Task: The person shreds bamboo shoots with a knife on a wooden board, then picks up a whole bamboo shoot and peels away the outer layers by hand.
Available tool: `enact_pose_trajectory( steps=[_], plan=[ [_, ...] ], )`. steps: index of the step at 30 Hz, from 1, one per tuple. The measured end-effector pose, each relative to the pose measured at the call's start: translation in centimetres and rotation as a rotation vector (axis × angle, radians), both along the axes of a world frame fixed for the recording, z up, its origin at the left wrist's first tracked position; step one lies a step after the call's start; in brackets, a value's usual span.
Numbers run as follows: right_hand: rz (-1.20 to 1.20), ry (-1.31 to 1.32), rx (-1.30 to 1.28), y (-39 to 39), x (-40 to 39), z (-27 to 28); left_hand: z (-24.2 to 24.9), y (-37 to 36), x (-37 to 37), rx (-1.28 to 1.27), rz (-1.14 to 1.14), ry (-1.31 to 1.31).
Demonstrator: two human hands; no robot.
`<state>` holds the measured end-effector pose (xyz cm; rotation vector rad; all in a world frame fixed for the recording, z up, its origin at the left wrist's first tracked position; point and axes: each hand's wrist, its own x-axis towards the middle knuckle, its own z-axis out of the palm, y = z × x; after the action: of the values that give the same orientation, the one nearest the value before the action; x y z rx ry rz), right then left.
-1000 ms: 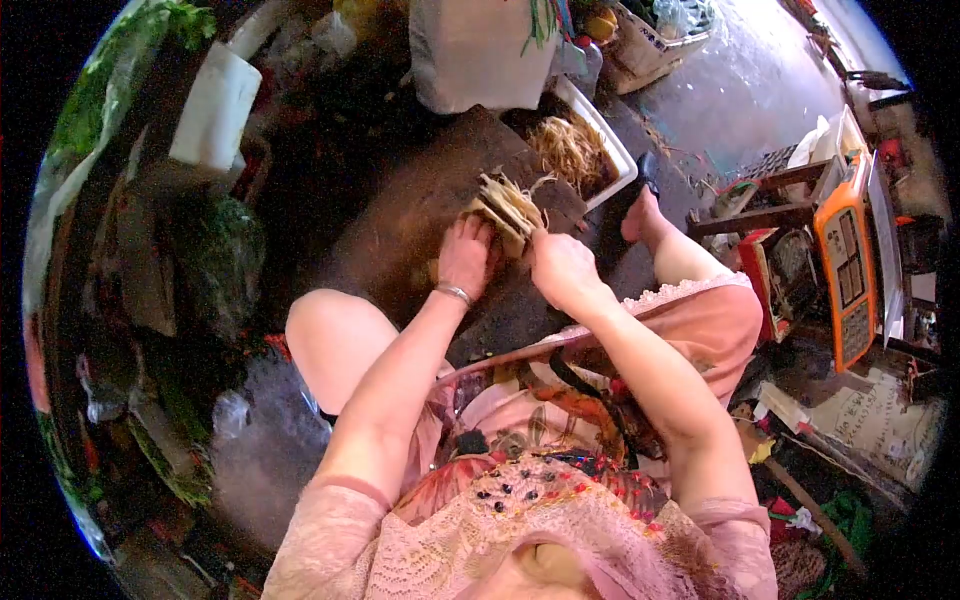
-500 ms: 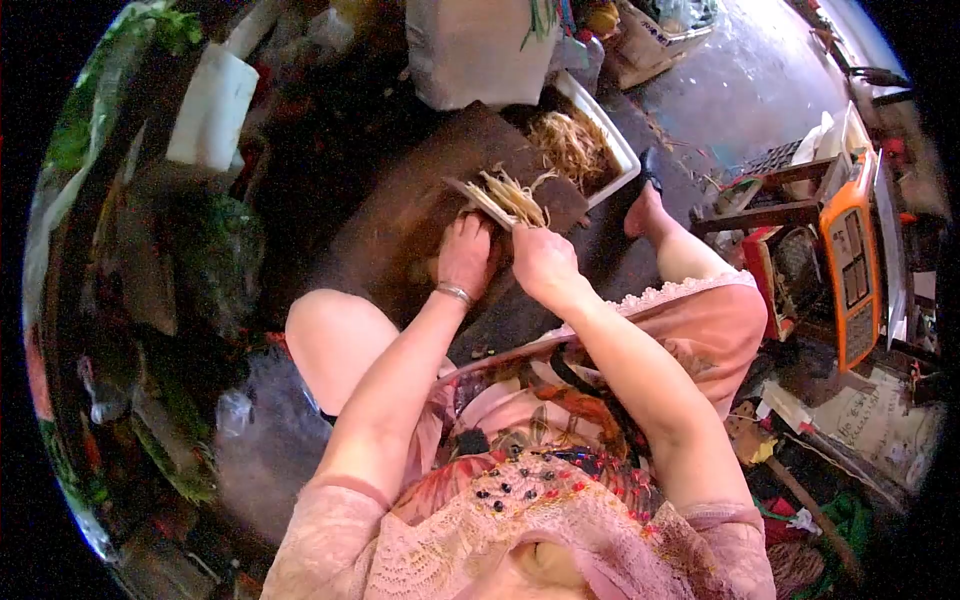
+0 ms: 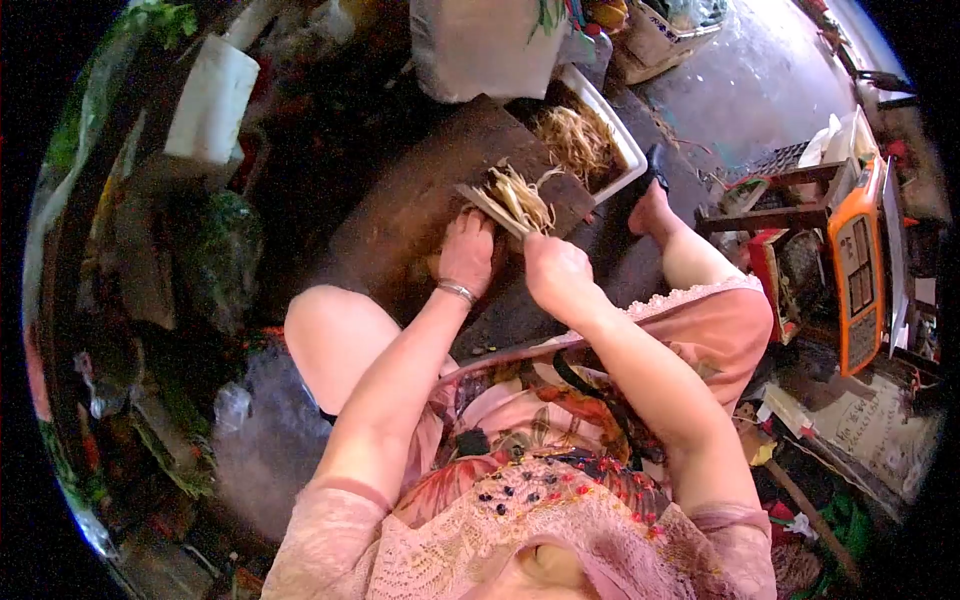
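My right hand (image 3: 556,272) grips the handle of a broad knife (image 3: 487,207) held flat just above a dark wooden cutting board (image 3: 400,215). A heap of pale yellow cut strips (image 3: 522,195) lies on the blade. My left hand (image 3: 467,250) rests palm down on the board right beside the blade, its fingertips at the blade's near edge. I see nothing held in it. A silver bangle circles that wrist. A white tray (image 3: 626,152) with more of the same strips stands just past the board, to the right.
A big white sack (image 3: 480,50) stands behind the board. Green vegetables (image 3: 215,260) and a white block (image 3: 205,100) lie to the left. An orange scale (image 3: 858,270) on a wooden stool is at the right. My bare knee (image 3: 325,335) and foot (image 3: 650,210) flank the board.
The knife with its load of strips has tilted flatter and shifted slightly left and up over the board. My left hand has stayed on the board beside it.
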<state>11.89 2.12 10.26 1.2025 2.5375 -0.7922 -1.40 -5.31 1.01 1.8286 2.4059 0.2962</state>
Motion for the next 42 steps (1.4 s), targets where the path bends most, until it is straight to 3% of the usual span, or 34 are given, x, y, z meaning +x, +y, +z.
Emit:
enact_pose_trajectory(
  steps=[2, 3, 7, 9, 16, 24, 29, 34, 37, 42],
  plan=[
    [0.002, 0.117, 0.013, 0.4, -1.6, -1.7, 0.5, 0.1, -0.2, -0.055, -0.031, -0.006],
    [0.021, 0.013, -0.034, 0.7, -1.9, -1.4, 1.2, 0.1, 0.0, -0.037, -0.023, -0.042],
    [-0.037, 0.122, 0.027, 1.6, -0.8, -1.7, 2.0, 0.1, 0.2, -0.092, -0.021, -0.077],
    [-0.11, 0.17, 0.087, 1.4, 0.3, -1.3, 1.5, -0.1, 0.3, 0.006, -0.009, -0.057],
    [0.083, -0.058, -0.033, 0.3, 3.6, 1.7, -0.2, -0.5, 0.0, 0.175, -0.024, -0.07],
    [-0.014, 0.057, -0.013, 0.3, -2.2, -1.7, 0.5, -0.5, -0.3, 0.017, -0.035, -0.029],
    [0.0, 0.157, 0.119, 1.2, -0.4, -2.8, -0.1, -0.1, -0.2, -0.015, -0.028, -0.01],
    [0.085, -0.026, 0.003, 0.6, 1.8, 2.0, 1.1, -0.7, 0.3, 0.17, -0.004, -0.117],
    [0.105, -0.051, -0.014, 0.2, 3.3, 1.8, 0.3, -0.5, 0.2, 0.221, -0.001, -0.084],
    [0.056, -0.02, -0.047, 0.2, 0.9, 0.4, 0.6, -0.5, 0.3, 0.081, 0.019, -0.068]
  ],
)
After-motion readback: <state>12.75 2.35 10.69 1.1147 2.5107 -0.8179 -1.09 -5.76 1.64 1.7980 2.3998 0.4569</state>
